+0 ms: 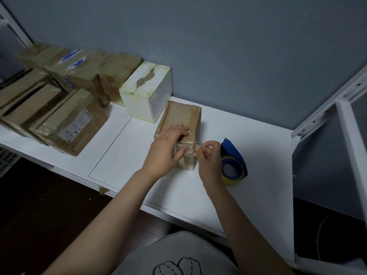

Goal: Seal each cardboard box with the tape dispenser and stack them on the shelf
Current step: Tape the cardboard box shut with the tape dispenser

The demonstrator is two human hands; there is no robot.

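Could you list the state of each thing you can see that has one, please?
small cardboard box: lying on the shelf, clear tape over its near end
clear tape: wrapped on the box end, loose bit pinched
left hand: flat on the box, pressing
right hand: fingers pinched on the tape
tape dispenser: set down, unheld
white box: closed, top paper torn
stacked boxes: closed, taped

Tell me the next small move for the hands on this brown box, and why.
Probably press the loose tape end down onto the box's near end. The right hand pinches a strip of clear tape that crosses the near edge of the small brown box, while the left hand lies flat on top, steadying it. The tape dispenser stands aside, unheld.
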